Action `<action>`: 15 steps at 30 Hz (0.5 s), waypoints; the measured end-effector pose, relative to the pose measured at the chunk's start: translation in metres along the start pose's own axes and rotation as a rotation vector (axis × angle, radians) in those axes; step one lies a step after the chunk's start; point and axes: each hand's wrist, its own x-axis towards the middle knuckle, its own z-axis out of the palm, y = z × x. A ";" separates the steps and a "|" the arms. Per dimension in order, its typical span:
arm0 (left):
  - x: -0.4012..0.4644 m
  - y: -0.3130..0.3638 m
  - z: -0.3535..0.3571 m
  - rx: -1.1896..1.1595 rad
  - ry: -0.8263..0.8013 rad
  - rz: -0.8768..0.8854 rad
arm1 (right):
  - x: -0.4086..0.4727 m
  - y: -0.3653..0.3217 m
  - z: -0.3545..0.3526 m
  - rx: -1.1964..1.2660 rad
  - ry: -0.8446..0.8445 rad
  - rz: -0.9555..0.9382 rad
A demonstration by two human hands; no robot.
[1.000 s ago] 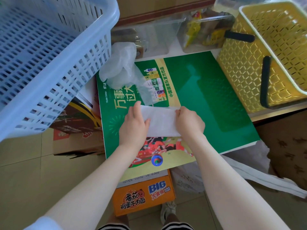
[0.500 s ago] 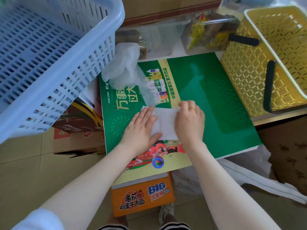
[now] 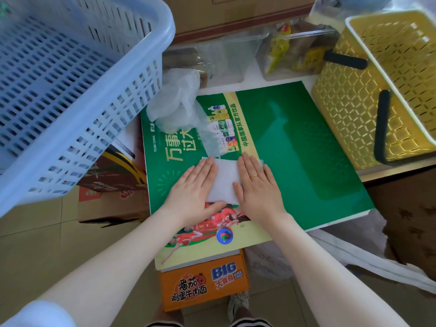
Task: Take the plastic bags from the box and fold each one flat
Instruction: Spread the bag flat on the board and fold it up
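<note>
Head view: left hand and right hand both flat, fingers straight and together, palms down, pressing the folded white plastic bag onto the green printed cardboard sheet. Bag's middle shows between the hands, its ends under the fingers. Crumpled clear plastic bag lies far left, against the pale blue slotted basket.

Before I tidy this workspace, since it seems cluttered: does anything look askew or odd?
The green board overhangs the orange box under it, and a crumpled clear bag lies on its far left corner. Nothing spilled.
</note>
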 end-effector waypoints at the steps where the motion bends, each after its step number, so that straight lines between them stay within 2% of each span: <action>1: 0.000 -0.001 0.000 0.005 -0.002 0.004 | -0.002 0.004 0.000 -0.004 -0.010 0.012; 8: -0.001 -0.005 -0.009 0.039 -0.036 0.015 | -0.012 0.023 -0.012 -0.084 -0.058 0.131; 10: -0.002 -0.005 -0.012 0.053 -0.055 0.037 | -0.013 0.020 -0.018 -0.090 -0.027 0.127; 12: -0.002 -0.004 -0.015 0.054 -0.069 0.052 | -0.016 0.011 -0.022 -0.054 0.027 -0.005; 15: -0.003 -0.003 -0.016 0.049 -0.092 0.052 | -0.017 0.000 -0.018 -0.039 -0.031 -0.288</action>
